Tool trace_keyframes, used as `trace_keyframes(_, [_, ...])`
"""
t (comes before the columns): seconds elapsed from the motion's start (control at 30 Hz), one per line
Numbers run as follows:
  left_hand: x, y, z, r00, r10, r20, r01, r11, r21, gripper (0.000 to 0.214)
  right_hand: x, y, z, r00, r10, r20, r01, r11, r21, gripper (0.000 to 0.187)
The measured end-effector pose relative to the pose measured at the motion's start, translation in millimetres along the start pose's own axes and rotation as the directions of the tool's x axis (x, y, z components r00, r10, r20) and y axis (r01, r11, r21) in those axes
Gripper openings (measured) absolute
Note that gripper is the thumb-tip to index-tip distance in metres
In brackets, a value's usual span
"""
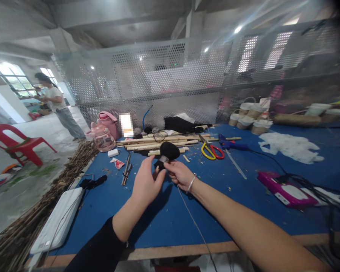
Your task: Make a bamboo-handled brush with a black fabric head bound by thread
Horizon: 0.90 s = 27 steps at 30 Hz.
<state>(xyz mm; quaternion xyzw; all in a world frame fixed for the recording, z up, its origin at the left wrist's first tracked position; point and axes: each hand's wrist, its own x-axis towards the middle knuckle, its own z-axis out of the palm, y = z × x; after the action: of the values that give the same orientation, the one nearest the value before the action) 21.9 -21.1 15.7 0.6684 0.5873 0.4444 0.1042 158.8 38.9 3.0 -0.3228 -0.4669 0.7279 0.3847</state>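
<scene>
Both hands — left hand [146, 181], right hand [180, 174] — grip a black foam-capped microphone [167, 153] above the blue table [164, 219].

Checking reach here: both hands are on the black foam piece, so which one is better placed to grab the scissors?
Right, most likely. The right hand is nearer the scissors, which lie off to its side; the left hand would have to cross over the foam piece.

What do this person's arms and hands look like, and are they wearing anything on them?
Both hands are bare, with no gloves. The left hand comes out of a black fabric sleeve that stops short of the wrist. The right hand has a thin silver bracelet at the wrist, and that arm is unsleeved.
</scene>
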Motion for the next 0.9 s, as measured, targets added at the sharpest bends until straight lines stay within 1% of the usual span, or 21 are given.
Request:
trace_keyframes(0.07, [-4, 1, 2.7, 0.997, -0.010, 0.077, 0.006, 0.999, 0.054, 0.050, -3, -1, 4, 1.000, -0.007, -0.013, 0.007, 1.000, -0.011, 0.046])
trace_keyframes(0.17, [-3, -2, 2.9, 0.989, -0.034, 0.143, 0.030, 0.999, 0.025, 0.042, -6, -3, 5, 0.999, 0.000, -0.034, -0.002, 0.998, -0.056, 0.045])
trace_keyframes(0.27, [3, -5, -2.5, 0.991, -0.030, 0.128, 0.038, 0.997, -0.061, 0.040, -7, -4, 3, 0.995, -0.058, -0.081, 0.045, 0.987, -0.152, 0.041])
trace_keyframes(0.4, [12, -6, -13.4, 0.990, -0.125, 0.070, 0.133, 0.983, -0.125, 0.040, -9, -7, 0, 0.970, -0.193, -0.150, 0.154, 0.960, -0.235, 0.038])
trace_keyframes(0.47, [14, -5, -17.2, 0.985, -0.155, 0.082, 0.167, 0.971, -0.169, 0.038, -11, -8, 1, 0.961, -0.228, -0.157, 0.188, 0.954, -0.233, 0.038])
trace_keyframes(0.53, [15, -4, -19.2, 0.972, -0.197, 0.127, 0.223, 0.943, -0.248, 0.033, -12, -9, 3, 0.961, -0.238, -0.144, 0.203, 0.954, -0.222, 0.038])
trace_keyframes(0.6, [16, -2, -20.0, 0.936, -0.275, 0.222, 0.341, 0.863, -0.371, 0.031, -12, -10, 3, 0.965, -0.230, -0.125, 0.201, 0.957, -0.210, 0.038])
trace_keyframes(0.67, [16, 0, -20.8, 0.872, -0.326, 0.366, 0.479, 0.721, -0.500, 0.030, -11, -11, 2, 0.968, -0.223, -0.115, 0.198, 0.960, -0.198, 0.038])
trace_keyframes(0.73, [16, 2, -22.4, 0.815, -0.310, 0.490, 0.572, 0.568, -0.592, 0.030, -10, -13, 0, 0.970, -0.218, -0.109, 0.196, 0.963, -0.183, 0.038])
trace_keyframes(0.77, [16, 3, -23.5, 0.796, -0.288, 0.532, 0.599, 0.503, -0.624, 0.030, -9, -13, -1, 0.973, -0.209, -0.100, 0.190, 0.966, -0.173, 0.038])
trace_keyframes(0.83, [15, 5, -25.7, 0.770, -0.246, 0.588, 0.634, 0.394, -0.665, 0.030, -8, -15, -2, 0.981, -0.179, -0.074, 0.168, 0.976, -0.142, 0.039])
trace_keyframes(0.9, [15, 6, -26.8, 0.739, -0.212, 0.639, 0.671, 0.308, -0.674, 0.028, -7, -16, -4, 0.985, -0.165, -0.049, 0.160, 0.983, -0.093, 0.039])
